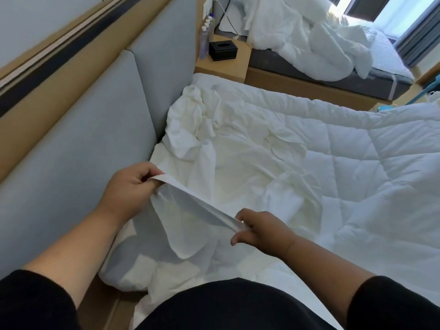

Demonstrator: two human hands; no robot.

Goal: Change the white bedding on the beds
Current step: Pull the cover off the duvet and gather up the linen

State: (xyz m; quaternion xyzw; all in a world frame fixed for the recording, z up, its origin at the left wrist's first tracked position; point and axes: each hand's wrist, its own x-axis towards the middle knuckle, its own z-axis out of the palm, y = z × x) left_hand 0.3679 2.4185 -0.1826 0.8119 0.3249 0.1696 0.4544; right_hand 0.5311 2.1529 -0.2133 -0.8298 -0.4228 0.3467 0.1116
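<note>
Both of my hands gripped one stretched hem of the white cover [190, 203] at the head of the near bed [357, 163]. My left hand [129, 186], at about nine o'clock in my view, pinched the hem's upper end between thumb and curled fingers. My right hand [259, 231], nearer five o'clock, had its fingers curled round the lower end. The taut edge ran as a straight band between them, its long axis pointing from ten o'clock down to four o'clock. Below that band the cloth hung loose in a slack fold toward six o'clock.

Past the hem, toward twelve o'clock, more of the cover lay crumpled in a heap against the grey padded headboard [83, 139]. A quilted white duvet [345, 186] spread flat across the bed from the centre out to three o'clock.

At twelve o'clock stood a wooden nightstand [235, 65], between the two beds, carrying a black tissue box [223, 50] and several capped bottles [206, 29] beside it. At one o'clock the far bed [309, 65] held a rumpled pile of white bedding [309, 39] on a dark mattress, with a window [390, 13] behind it at two o'clock.
</note>
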